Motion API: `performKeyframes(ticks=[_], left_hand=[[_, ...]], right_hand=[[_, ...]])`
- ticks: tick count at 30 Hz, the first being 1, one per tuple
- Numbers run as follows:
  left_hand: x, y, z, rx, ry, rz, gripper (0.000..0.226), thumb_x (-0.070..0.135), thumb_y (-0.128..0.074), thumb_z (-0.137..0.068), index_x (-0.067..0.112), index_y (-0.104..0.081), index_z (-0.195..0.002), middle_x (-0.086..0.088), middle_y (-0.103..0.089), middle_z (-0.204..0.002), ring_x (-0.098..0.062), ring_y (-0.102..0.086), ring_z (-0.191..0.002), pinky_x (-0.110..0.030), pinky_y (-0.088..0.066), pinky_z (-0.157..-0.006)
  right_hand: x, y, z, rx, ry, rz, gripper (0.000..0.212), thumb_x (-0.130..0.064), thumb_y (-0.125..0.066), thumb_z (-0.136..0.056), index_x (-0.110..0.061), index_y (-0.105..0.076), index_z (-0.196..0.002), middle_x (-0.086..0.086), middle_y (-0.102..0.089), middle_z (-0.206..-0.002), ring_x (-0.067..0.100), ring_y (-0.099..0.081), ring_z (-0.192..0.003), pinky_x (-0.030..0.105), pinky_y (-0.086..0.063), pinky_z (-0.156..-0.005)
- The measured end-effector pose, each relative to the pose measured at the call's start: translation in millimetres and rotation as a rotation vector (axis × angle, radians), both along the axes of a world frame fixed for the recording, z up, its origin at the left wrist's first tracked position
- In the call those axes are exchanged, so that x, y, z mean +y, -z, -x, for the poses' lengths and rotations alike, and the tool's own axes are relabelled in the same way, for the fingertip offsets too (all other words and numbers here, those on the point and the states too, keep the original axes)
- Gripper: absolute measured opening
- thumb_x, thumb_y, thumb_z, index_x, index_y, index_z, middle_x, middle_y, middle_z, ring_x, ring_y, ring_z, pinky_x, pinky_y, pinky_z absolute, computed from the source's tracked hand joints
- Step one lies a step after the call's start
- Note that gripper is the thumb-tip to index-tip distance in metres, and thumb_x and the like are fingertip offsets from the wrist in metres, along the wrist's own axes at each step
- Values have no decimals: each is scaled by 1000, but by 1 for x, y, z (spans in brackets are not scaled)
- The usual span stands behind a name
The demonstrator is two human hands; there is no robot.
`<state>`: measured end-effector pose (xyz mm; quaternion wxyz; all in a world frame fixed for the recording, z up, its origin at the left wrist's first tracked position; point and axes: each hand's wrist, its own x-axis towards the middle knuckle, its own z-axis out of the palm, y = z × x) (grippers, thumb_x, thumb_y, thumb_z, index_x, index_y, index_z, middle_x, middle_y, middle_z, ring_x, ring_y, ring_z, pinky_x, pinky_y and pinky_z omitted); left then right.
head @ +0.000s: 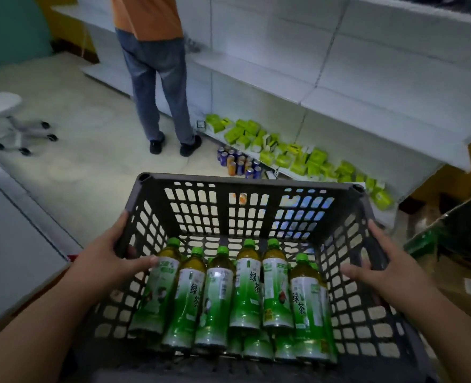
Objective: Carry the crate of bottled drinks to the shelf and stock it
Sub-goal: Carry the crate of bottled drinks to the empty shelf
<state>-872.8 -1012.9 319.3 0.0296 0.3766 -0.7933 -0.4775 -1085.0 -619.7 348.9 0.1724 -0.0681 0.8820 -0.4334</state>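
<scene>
A dark gray plastic crate (245,205) with latticed walls filled the lower middle of the frame, held off the floor and tipped toward the camera. Green tea bottles (245,288) with green caps lay in it, slid together against the near wall, probably because of that tilt; a second layer showed only as fragments beneath the top row.

The left hand (109,255) gripped the crate's left rim, thumb hooked inside over the edge and fingers wrapped down the outer wall. The right hand (381,261) gripped the right rim the same way, thumb inside. Holding opposite sides looked like the sensible way to keep a loaded crate level while walking.

Beyond the crate, across the upper right of the frame, ran a white shelf unit (367,78), its upper tiers bare. On the lowest tier, right of center, green boxes (289,150) lay in a loose jumble. Blue and orange cans (238,163) stood on the floor just in front of it. The crate appeared near the shelves but not yet set down, so stocking had not begun.

At upper center stood another person (159,78) in an orange top and jeans, facing the shelves and cut off above the waist. A white wheeled stool (13,120) sat at the left edge, blurred. The crate's near wall ran off the bottom of the frame, and dark, indistinct goods filled the right edge.
</scene>
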Motion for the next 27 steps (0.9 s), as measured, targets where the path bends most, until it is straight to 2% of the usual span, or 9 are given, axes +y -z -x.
performKeyframes(ticks=[4, 7, 9, 12, 14, 18, 20, 23, 27], left_hand=[[-35, 5, 65, 15, -154, -11, 120, 51, -82, -50, 62, -11, -147, -1, -70, -93, -23, -71, -79, -42, -58, -62], [-76, 4, 101, 10, -254, -9, 121, 46, -86, -55, 60, -12, -149, 1, -68, -96, -20, -69, -83, -40, -57, -66], [-106, 3, 122, 22, -326, -26, 124, 46, -89, -56, 55, -12, -153, 3, -66, -99, -17, -67, -86, -35, -54, -67], [-164, 7, 143, 15, -421, -26, 139, 80, -82, -28, 64, -13, -148, 4, -69, -94, -18, -71, -81, -38, -56, -70], [-208, 7, 160, 47, -481, -26, 150, 92, -70, -12, 64, -14, -148, 8, -68, -93, -10, -69, -79, -27, -51, -66], [-307, 7, 188, 61, -544, -59, 136, 75, -79, -32, 58, -17, -151, 11, -66, -99, -6, -65, -81, -21, -46, -67], [-357, -1, 203, 72, -579, -50, 136, 78, -81, -31, 62, -16, -149, 8, -67, -103, -11, -69, -85, -28, -52, -71], [-434, -9, 219, 73, -615, -5, 135, 74, -83, -34, 58, -14, -149, 15, -63, -104, -5, -62, -90, -30, -52, -79], [-533, -9, 240, 55, -737, 29, 145, 91, -73, -13, 62, -20, -145, 12, -66, -101, -6, -66, -93, -24, -48, -74]], right_hand=[[-74, 4, 119, 23, -126, -34, 117, -38, -90, -57, -46, -23, -153, -12, -54, -116, -10, -49, -83, 31, -43, -84], [-141, -1, 200, 16, -264, -117, 120, -51, -86, -49, -57, -20, -149, -1, -58, -136, 6, -62, -87, 30, -49, -75], [-198, -9, 244, 17, -321, -74, 120, -52, -87, -47, -58, -22, -148, 4, -61, -132, 10, -65, -88, 30, -51, -74], [-290, -13, 297, 53, -443, -108, 118, -46, -90, -52, -53, -25, -150, 4, -59, -136, 10, -61, -92, 33, -51, -83], [-357, -12, 324, 52, -494, -61, 119, -45, -89, -50, -49, -26, -151, -3, -52, -143, 15, -58, -107, 36, -49, -93], [-485, -12, 369, 46, -572, -75, 117, -36, -91, -54, -46, -26, -152, 7, -62, -135, 19, -65, -101, 35, -52, -91], [-549, -16, 387, 20, -572, -59, 121, -47, -92, -47, -54, -25, -148, 6, -65, -130, 15, -65, -93, 37, -50, -96], [-635, -15, 414, -10, -623, -38, 134, -76, -84, -27, -58, -25, -145, 0, -64, -129, 20, -65, -109, 41, -47, -102], [-768, -13, 453, -3, -714, -7, 115, -34, -91, -56, -43, -29, -152, -7, -59, -125, 13, -60, -104, 32, -44, -98]])
